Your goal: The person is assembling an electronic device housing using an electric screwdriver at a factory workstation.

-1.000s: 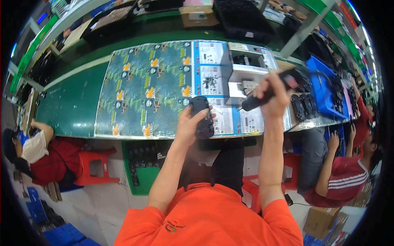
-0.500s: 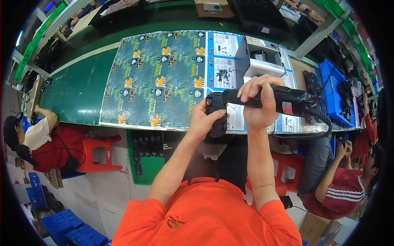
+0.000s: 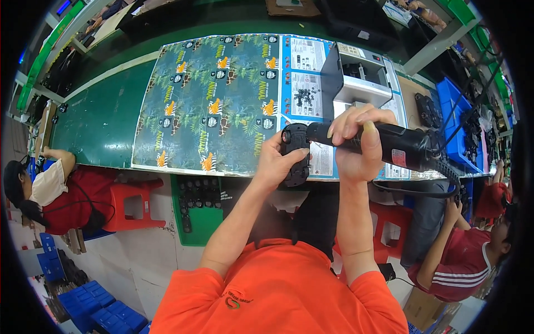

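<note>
My left hand (image 3: 272, 164) is closed around a long black plastic part (image 3: 295, 143) with rounded ends, which looks like a toy car chassis. My thumb lies across its face and the fingers go behind it. In my right hand (image 3: 360, 150) is a black electric screwdriver (image 3: 401, 146), held almost level with its front end pointing left. That front end meets the right edge of the chassis near its top; the bit itself cannot be made out. Both hands are over the front edge of the table.
Printed animal sheets (image 3: 211, 106) cover the table. Small black parts (image 3: 306, 97) lie beside a grey-and-black machine (image 3: 364, 83). A blue bin (image 3: 453, 119) of black parts stands right; the screwdriver's coiled cord (image 3: 448, 172) hangs there. Below left is a green tray (image 3: 194, 236). Co-workers sit both sides.
My right hand and the screwdriver have shifted slightly right, the tool tilting down a little toward its rear end. The left hand keeps its hold on the chassis, nearly still.
</note>
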Tool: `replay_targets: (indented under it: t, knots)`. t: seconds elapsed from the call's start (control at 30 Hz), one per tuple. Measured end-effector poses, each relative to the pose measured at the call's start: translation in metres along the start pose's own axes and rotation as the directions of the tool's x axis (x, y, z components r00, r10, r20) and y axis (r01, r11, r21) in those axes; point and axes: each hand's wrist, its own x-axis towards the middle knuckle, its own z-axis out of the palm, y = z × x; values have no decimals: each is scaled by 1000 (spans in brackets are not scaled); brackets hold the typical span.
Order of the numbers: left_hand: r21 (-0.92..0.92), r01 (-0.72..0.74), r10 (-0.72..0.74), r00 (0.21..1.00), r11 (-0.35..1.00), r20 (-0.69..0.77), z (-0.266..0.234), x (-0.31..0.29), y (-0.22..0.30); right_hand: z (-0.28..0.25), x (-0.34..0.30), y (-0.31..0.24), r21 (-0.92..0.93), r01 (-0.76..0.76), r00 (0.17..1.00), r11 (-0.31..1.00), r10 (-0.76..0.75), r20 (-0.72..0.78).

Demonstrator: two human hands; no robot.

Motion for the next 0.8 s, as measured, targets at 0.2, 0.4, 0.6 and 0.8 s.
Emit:
replay_targets:
  t: [0.2,0.4,0.6,0.8]
  knots:
    - [103,-1,-2,1000,995,31,-4,2,-4,-6,-2,5,11,-23,998,1000,22,50]
    - [33,64,-65,997,997,45,-9,4,-4,-9,-5,9,18,-46,991,999,44,124]
    - [65,102,-106,993,993,55,-7,2,-2,-9,-7,6,40,-62,995,997,59,86]
    - [76,40,-43,998,996,40,-2,-3,-4,-11,-11,-1,37,-39,993,999,34,110]
